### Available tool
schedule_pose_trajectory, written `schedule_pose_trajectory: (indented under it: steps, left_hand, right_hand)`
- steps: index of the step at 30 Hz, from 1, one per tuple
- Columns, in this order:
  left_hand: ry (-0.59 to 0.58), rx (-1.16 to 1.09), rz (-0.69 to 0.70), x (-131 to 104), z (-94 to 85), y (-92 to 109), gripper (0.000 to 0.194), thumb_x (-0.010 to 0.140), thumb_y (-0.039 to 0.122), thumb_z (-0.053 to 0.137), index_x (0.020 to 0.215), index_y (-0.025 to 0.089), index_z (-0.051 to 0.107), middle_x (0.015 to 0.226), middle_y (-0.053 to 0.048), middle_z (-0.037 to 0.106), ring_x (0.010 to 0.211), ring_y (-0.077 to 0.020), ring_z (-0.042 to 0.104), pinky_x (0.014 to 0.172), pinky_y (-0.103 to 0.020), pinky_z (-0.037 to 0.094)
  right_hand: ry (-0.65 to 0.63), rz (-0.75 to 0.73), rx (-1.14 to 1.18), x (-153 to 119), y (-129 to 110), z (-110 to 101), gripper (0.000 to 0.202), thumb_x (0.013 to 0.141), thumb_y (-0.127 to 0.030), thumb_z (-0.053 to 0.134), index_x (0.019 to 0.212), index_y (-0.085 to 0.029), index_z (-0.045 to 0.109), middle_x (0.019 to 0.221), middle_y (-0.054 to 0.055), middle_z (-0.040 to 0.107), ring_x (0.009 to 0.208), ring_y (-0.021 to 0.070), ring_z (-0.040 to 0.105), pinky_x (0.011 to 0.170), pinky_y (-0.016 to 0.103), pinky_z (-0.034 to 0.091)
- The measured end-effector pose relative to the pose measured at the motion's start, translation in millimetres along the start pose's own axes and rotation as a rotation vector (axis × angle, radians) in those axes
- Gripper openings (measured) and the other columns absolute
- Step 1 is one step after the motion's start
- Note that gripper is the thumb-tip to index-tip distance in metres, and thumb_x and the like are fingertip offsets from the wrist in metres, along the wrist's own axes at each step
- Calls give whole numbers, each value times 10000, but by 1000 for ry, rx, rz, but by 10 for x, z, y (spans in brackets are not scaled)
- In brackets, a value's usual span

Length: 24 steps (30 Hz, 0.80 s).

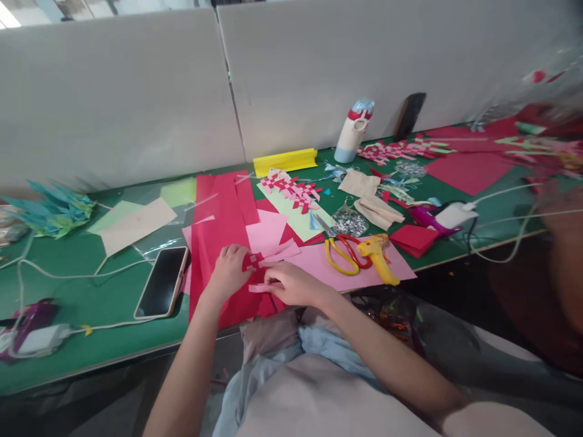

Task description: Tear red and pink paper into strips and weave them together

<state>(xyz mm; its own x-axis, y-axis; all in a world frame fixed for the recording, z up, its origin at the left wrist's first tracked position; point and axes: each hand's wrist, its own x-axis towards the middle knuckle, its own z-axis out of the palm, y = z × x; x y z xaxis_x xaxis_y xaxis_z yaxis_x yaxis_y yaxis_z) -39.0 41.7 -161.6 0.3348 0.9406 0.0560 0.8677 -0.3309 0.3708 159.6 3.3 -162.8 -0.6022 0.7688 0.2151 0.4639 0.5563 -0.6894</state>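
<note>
A small red-and-pink piece of woven paper strips (254,260) lies on a red paper sheet (214,212) in front of me. My left hand (229,273) is at its left side, fingers curled, thumb against the weave. From the right, my right hand (294,283) pinches a pink paper strip (259,288) between thumb and fingers, just beside the weave. Other pink strips fan out above my right hand. Pink paper (268,230) lies partly under them. A finished-looking woven piece (291,188) rests on a pale green sheet (291,215) farther back.
Scissors (341,255) and a yellow glue gun (378,258) lie on pink paper to the right. A phone (163,282) is at left, near white cables (91,277). A bottle (354,132) stands by the partition (291,73). A blurred person (565,255) is at right.
</note>
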Motion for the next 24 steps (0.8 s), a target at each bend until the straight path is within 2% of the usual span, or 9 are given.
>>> schedule_pose_trajectory:
  steps: [2,5,7,10,12,16,20,24]
  left_hand:
    - [-18,-51,4,5,-26,17,237,774,228,561,1001,175,605,1027,-114,641,1016,-271,569,888,-394,427]
    - [-84,-193,-5,19,-98,25,341,863,327,464,1169,198,542,907,-57,668,801,-201,623,729,-308,469]
    - [-153,-312,0,46,-156,11,393,892,394,411,1222,217,531,887,-45,673,759,-191,618,711,-296,461]
    - [-272,-395,28,108,-221,-24,377,880,472,411,994,221,668,849,-46,680,790,-204,612,749,-295,444]
    - [-312,-395,28,147,-250,-36,392,861,506,434,829,214,694,767,-41,671,743,-202,605,702,-283,436]
    - [-309,-395,19,173,-358,13,387,846,502,467,770,207,706,744,-44,679,684,-192,597,642,-270,423]
    - [-241,-368,34,140,-638,127,390,848,490,468,810,199,725,715,-44,675,673,-187,594,630,-262,424]
    - [-153,-230,48,57,-1087,288,421,847,520,459,762,195,713,645,-33,644,593,-165,555,557,-247,378]
  right_hand:
    - [5,21,22,-10,-2,-5,305,891,-416,551,704,-177,582,752,45,633,860,190,619,777,282,447]
    - [5,30,53,-26,-9,-20,296,901,-410,536,729,-178,603,809,55,652,873,185,615,793,284,446]
    - [4,34,70,-36,-10,-28,308,905,-418,525,733,-178,610,827,58,658,873,182,613,793,284,447]
    - [10,49,92,-50,8,-31,297,897,-413,539,731,-177,613,835,62,664,875,186,615,785,286,454]
    - [23,50,116,-58,29,-29,254,890,-380,555,745,-179,613,862,68,669,916,196,617,801,293,456]
    - [50,19,206,-48,43,-41,128,878,-290,560,813,-187,596,920,68,668,1069,216,593,871,306,446]
    - [84,-27,348,41,-70,-92,100,858,-250,551,782,-186,559,852,54,647,1081,219,592,866,297,453]
    - [125,-96,519,198,-278,-148,136,843,-284,568,762,-180,537,793,43,617,978,212,612,846,304,461]
